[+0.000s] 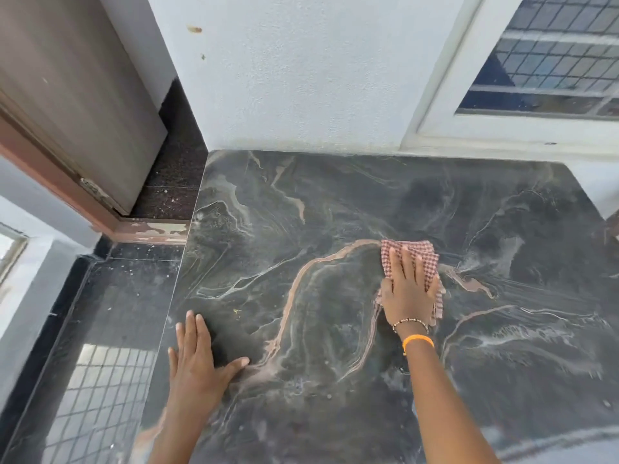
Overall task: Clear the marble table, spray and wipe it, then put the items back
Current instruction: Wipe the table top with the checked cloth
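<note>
The dark marble table [335, 202] fills the middle and the right of the frame. Its surface is black-grey with long brown and white veins, and pale wet streaks show on its right part. No items stand on the part that is in view.

The right hand [408, 289] lies in the centre right of the frame, palm down, with the fingers stretched and pressed flat on a red and white checked cloth [423, 259]. The cloth is bunched under the hand; it comes out beyond the fingertips and also hangs a little at the right side of the palm. It touches the marble just beside a thick brown vein. On the right wrist there is a thin beaded bracelet [410, 323] and, just below it, an orange band [418, 340].

The left hand [197, 356] is in the lower left of the frame, near the left edge of the table. It is open, palm flat on the marble, thumb spread to the right, and it holds nothing.

In the upper left a brown door [67, 95] stands beside a white wall [301, 78]. In the upper right there is a window with a metal grille [552, 61]. The dark polished floor [100, 380] at the lower left reflects a grid pattern.
</note>
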The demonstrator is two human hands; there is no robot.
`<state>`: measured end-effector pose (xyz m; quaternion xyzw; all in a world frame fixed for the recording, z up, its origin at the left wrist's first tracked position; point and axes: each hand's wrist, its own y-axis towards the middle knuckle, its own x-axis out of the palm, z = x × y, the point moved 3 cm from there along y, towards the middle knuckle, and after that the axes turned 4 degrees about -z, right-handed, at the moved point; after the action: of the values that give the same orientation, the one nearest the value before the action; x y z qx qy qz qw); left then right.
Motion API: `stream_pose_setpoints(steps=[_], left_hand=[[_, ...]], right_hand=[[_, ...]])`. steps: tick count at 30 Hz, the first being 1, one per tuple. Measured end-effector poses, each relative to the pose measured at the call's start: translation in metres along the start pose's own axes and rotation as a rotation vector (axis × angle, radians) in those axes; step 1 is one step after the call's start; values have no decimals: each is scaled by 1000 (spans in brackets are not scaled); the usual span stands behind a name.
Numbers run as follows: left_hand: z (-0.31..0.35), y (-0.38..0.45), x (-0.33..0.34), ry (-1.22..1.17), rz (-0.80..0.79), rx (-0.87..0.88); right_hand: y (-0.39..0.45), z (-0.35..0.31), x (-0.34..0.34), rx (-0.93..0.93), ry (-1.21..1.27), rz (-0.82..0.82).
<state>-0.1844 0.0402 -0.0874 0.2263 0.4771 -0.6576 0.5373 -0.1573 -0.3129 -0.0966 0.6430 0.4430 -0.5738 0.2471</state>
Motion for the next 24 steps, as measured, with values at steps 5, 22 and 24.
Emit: stream_pose_setpoints(steps=[5, 22, 24], left_hand=[[-26, -13, -10, -42, 50, -29], [-99, -69, -30, -382, 93, -73], [-100, -72, -31, -470, 110, -77]], right_hand=[[-26, -108, 32, 39, 66, 4], [-94, -243, 78, -1007, -219, -212], [-80, -206, 65, -867, -204, -154]])
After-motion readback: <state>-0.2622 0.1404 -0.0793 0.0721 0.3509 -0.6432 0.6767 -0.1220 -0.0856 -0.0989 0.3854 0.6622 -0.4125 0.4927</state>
